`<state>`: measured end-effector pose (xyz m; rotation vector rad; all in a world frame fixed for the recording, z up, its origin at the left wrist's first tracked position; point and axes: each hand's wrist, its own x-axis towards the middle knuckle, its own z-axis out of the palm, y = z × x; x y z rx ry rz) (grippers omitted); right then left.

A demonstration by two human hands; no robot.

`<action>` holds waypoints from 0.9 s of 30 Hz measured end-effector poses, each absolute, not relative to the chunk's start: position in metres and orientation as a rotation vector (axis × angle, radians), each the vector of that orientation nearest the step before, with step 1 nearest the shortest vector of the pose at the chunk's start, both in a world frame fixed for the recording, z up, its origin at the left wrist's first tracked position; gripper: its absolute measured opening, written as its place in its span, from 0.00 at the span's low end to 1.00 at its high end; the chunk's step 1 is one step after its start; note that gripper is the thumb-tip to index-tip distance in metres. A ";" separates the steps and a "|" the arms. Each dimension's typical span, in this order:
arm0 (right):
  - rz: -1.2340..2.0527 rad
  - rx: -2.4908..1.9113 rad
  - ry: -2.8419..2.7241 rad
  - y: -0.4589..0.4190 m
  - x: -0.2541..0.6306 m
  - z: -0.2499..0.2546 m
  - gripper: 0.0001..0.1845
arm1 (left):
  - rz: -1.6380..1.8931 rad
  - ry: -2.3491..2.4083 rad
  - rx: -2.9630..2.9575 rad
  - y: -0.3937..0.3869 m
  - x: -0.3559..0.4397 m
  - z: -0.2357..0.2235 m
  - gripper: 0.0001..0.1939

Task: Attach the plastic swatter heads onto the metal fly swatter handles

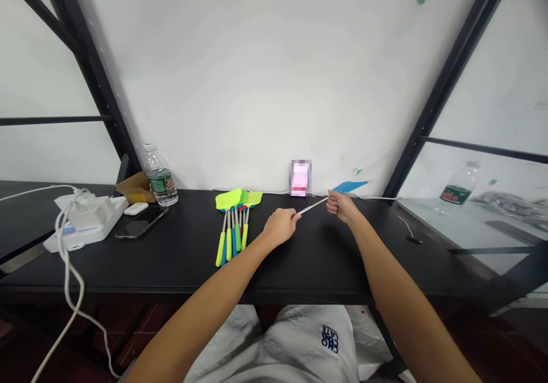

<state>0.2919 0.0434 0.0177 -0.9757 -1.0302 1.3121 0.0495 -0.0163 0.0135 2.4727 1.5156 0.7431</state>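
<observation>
Shorts (pixel 295 343) printed CHOCO LATE, left hand (pixel 280 227) and right hand (pixel 342 206) grips clamped on a blue fly swatter (pixel 349 186)

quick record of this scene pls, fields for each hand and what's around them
left hand: left hand closed on the thin metal shaft of a fly swatter
right hand: right hand closed on the same shaft, near the blue swatter head
nearby: bundle of fly swatters with yellow-green heads, left of the hands on the black desk
further left: water bottle, smartphone, white earbud case, white power strip
</observation>
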 end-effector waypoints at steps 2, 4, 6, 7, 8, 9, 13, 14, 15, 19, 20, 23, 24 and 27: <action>1.307 -0.984 -1.044 0.043 0.299 0.017 0.24 | 0.733 1.521 2.490 -0.016 0.051 0.012 0.19; 1.296 -0.986 -1.059 0.043 0.301 0.014 0.24 | 0.726 1.545 2.502 -0.016 0.050 0.011 0.18; 1.271 -0.994 -1.049 0.046 0.299 0.012 0.23 | 0.730 1.565 2.510 -0.014 0.048 0.010 0.18; 1.249 -1.002 -1.028 0.047 0.298 0.011 0.23 | 0.736 1.573 2.513 -0.013 0.046 0.009 0.18; 1.223 -1.013 -0.999 0.048 0.297 0.011 0.23 | 0.744 1.577 2.517 -0.012 0.045 0.009 0.18; 1.190 -1.025 -0.960 0.049 0.296 0.010 0.23 | 0.751 1.578 2.522 -0.011 0.044 0.008 0.18; 1.019 -1.050 -0.787 0.051 0.295 0.012 0.20 | 0.757 1.553 2.554 -0.011 0.044 0.006 0.17; 0.992 -1.050 -0.764 0.050 0.295 0.012 0.19 | 0.750 1.547 2.562 -0.011 0.045 0.006 0.17; 0.978 -1.048 -0.756 0.050 0.295 0.012 0.19 | 0.737 1.548 2.567 -0.012 0.046 0.005 0.17; 1.003 -1.038 -0.786 0.050 0.292 0.009 0.18 | 0.658 1.586 2.557 -0.013 0.046 0.005 0.18; 1.005 -1.033 -0.794 0.051 0.291 0.008 0.18 | 0.643 1.599 2.552 -0.013 0.046 0.006 0.18; 0.997 -1.018 -0.816 0.053 0.290 0.003 0.19 | 0.626 1.631 2.537 -0.013 0.046 0.006 0.18; 0.995 -1.016 -0.825 0.054 0.290 0.002 0.20 | 0.629 1.637 2.535 -0.014 0.046 0.007 0.18; 0.997 -1.021 -0.832 0.055 0.291 0.000 0.20 | 0.649 1.635 2.540 -0.014 0.046 0.006 0.17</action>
